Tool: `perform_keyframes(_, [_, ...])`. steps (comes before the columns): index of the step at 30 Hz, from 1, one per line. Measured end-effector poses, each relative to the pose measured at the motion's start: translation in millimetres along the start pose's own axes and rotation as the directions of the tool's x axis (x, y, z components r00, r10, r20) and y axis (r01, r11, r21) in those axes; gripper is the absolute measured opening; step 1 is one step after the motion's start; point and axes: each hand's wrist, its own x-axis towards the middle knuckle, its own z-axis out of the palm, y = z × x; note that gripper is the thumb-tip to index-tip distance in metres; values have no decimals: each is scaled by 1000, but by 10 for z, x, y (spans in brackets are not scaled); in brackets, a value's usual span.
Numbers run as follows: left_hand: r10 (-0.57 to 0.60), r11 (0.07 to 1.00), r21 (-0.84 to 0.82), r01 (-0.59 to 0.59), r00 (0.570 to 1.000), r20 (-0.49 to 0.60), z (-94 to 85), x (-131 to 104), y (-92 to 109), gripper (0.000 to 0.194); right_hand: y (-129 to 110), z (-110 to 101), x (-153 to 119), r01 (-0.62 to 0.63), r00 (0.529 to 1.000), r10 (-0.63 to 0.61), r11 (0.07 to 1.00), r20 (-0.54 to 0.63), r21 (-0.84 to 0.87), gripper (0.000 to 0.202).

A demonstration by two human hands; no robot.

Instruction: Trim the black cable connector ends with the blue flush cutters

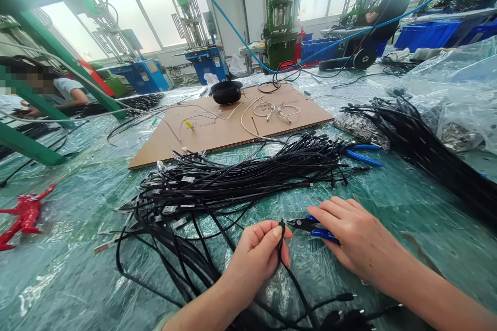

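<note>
My left hand (pixel 259 253) pinches a black cable (pixel 286 264) just below its connector end, which points up. My right hand (pixel 349 235) is wrapped around blue-handled flush cutters (pixel 315 227). Their jaws point left, close beside the cable's tip; whether they touch it I cannot tell. Behind both hands lies a large bundle of black cables (pixel 240 176) with metal plugs at its left end. More black cable ends (pixel 341 315) lie below my hands at the bottom edge.
A cardboard sheet (pixel 229 129) bears a black bowl-shaped object (pixel 227 92) and pale cables. Blue-handled pliers (pixel 364 155) lie by the bundle's right end. Another cable bundle (pixel 419 145) is at right, a red figure-shaped object (pixel 27 214) at left. Two people sit farther back.
</note>
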Motion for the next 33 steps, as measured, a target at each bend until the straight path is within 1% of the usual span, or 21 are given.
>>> perform_keyframes(3, [0, 1000, 1, 0, 1000, 7, -2, 4, -2, 29, 2, -5, -3, -2, 1000, 2, 1000, 3, 7, 34])
perform_keyframes(6, [8, 1000, -3, -8, 1000, 15, -4, 8, -5, 29, -2, -5, -2, -36, 999, 35, 997, 12, 62, 31])
perform_keyframes(8, [13, 1000, -6, -13, 1000, 27, -7, 8, -8, 28, -10, -7, 2, -88, 996, 85, 982, 22, 168, 26])
perform_keyframes(11, [17, 1000, -14, -16, 999, 38, -14, 5, -15, 28, -28, -18, 12, -155, 987, 155, 918, 29, 366, 23])
perform_keyframes(13, [16, 1000, -20, -15, 999, 46, -17, 5, -15, 28, -38, -24, 15, -182, 982, 183, 878, 39, 443, 23])
perform_keyframes(14, [18, 1000, -22, -17, 999, 49, -17, 7, -14, 28, -39, -23, 15, -190, 980, 194, 870, 38, 454, 24])
perform_keyframes(18, [40, 999, 4, -40, 998, 58, -11, 18, 2, 30, -14, 13, 15, -183, 981, 194, 896, 14, 405, 28])
perform_keyframes(20, [41, 999, 28, -43, 996, 78, -6, 24, 11, 32, 7, 37, 24, -167, 985, 171, 910, 23, 379, 28])
perform_keyframes(24, [44, 996, 66, -52, 992, 119, 1, 23, 21, 33, 22, 59, 57, -167, 986, 162, 918, 45, 360, 27])
perform_keyframes(29, [79, 993, 73, -90, 985, 153, 9, 14, 18, 31, -14, 55, 87, -104, 994, 107, 941, 7, 323, 22])
perform_keyframes(33, [111, 990, 60, -124, 977, 184, 10, 19, 1, 34, -31, 56, 95, -82, 996, 89, 951, -7, 298, 25])
